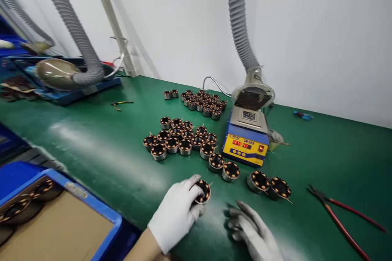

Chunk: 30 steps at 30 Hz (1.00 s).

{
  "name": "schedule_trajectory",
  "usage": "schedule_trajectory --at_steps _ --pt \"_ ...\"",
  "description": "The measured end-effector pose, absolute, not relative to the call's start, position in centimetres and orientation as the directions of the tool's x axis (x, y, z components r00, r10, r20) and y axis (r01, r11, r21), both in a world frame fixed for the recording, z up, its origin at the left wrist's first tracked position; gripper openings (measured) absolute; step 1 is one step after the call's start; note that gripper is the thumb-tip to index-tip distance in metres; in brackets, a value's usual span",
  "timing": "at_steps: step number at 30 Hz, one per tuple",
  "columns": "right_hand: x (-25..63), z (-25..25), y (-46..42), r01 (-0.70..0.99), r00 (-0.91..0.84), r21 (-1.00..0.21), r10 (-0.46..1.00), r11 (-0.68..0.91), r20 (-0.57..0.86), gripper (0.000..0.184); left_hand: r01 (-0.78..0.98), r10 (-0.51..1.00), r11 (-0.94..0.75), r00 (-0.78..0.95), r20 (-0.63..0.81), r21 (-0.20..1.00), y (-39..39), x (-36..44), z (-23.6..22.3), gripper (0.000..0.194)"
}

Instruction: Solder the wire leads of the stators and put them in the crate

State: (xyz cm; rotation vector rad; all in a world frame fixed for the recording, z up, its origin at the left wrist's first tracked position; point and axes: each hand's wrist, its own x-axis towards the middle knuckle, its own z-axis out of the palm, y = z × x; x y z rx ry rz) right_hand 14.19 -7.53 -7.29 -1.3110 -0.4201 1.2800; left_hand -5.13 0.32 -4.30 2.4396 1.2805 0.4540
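My left hand, in a white glove, grips a motor stator at the table's front, thumb and fingers round its near side. The stator is a short metal ring with a dark inside, copper coils and a thin wire end sticking out. My right hand, in a greyish glove, hovers low over the table to the right with fingers loosely bent and nothing visible in them. Nearest to it are two stators, one touching the other. Two more stators stand just beyond my left hand.
A blue-yellow solder pot with a lit display stands under an extraction hose. Stators stand in a near group and a far group. Red-handled cutters lie right. A blue bin holding stators is front left.
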Motion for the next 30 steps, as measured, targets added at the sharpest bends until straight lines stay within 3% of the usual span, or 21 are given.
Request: schedule_trajectory --at_steps 3,7,10,12,13,16,18,20,22,24,26,27,28,30 --pt "13.4 -6.0 -5.8 -0.464 0.24 -0.843 0.878 -0.272 -0.415 0.058 0.657 0.823 -0.508 0.56 0.091 0.557 -1.8 -2.8 -5.6 0.025" --pt "14.3 -4.8 -5.2 -0.28 0.196 -0.908 0.907 -0.311 -0.372 0.034 0.512 0.762 -0.533 0.636 0.12 0.673 -2.5 -1.4 -5.8 0.021" --pt "15.4 -4.2 -6.0 -0.107 0.182 -0.964 0.948 -0.244 -0.26 0.018 0.33 0.749 -0.488 0.634 0.193 0.808 -2.7 -1.1 -5.0 0.02" --pt "15.9 -3.6 -6.5 0.013 0.17 -0.996 0.982 -0.089 -0.085 0.013 0.193 0.769 -0.257 0.634 0.079 0.947 -3.0 -0.8 -4.5 0.007" --pt "16.0 -3.2 -6.7 0.066 0.154 -0.998 0.988 0.019 0.029 0.013 0.115 0.761 -0.064 0.648 -0.026 0.991 -3.2 -0.5 -4.5 0.016" --pt "16.9 -1.7 -6.9 0.122 0.129 -0.947 0.941 0.298 0.313 0.009 -0.12 0.651 0.455 0.72 -0.238 0.882 -4.0 0.1 -4.9 0.058" --pt "18.0 -1.1 -7.1 0.027 0.306 -0.921 0.873 0.389 0.379 0.007 -0.189 0.594 0.563 0.77 -0.235 0.805 -4.4 0.0 -5.1 0.069" --pt "19.1 -1.1 -7.4 -0.108 0.515 -0.884 0.787 0.454 0.341 0.008 -0.157 0.574 0.52 0.792 -0.207 0.839 -4.2 -0.5 -5.1 0.068" --pt "19.3 -2.1 -7.9 -0.213 0.519 -0.9 0.825 0.379 0.224 0.01 -0.132 0.621 0.414 0.765 -0.173 0.901 -3.5 -1.0 -4.8 0.056" --pt "18.1 -3.7 -8.5 -0.368 0.347 -0.926 0.937 0.085 -0.051 0.018 -0.139 0.679 0.327 0.722 -0.13 0.935 -2.5 -1.2 -4.5 0.04" --pt "16.1 -5.3 -9.1 -0.581 0.079 -0.795 0.96 -0.174 -0.268 0.047 -0.076 0.691 0.236 0.714 -0.113 0.969 -1.8 -1.1 -4.4 0.024" --pt "15.0 -5.9 -9.4 -0.649 -0.031 -0.709 0.941 -0.276 -0.337 0.049 -0.002 0.703 0.174 0.7 -0.123 0.985 -1.7 -1.0 -4.4 0.018" --pt "14.1 -6.4 -9.5 -0.705 -0.114 -0.622 0.92 -0.341 -0.374 0.05 0.084 0.725 0.095 0.677 -0.127 0.992 -1.7 -0.9 -4.5 0.018" --pt "13.0 -7.0 -9.7 -0.779 -0.201 -0.481 0.886 -0.403 -0.417 0.041 0.229 0.757 -0.097 0.649 -0.077 0.969 -2.0 -0.8 -4.7 0.044"
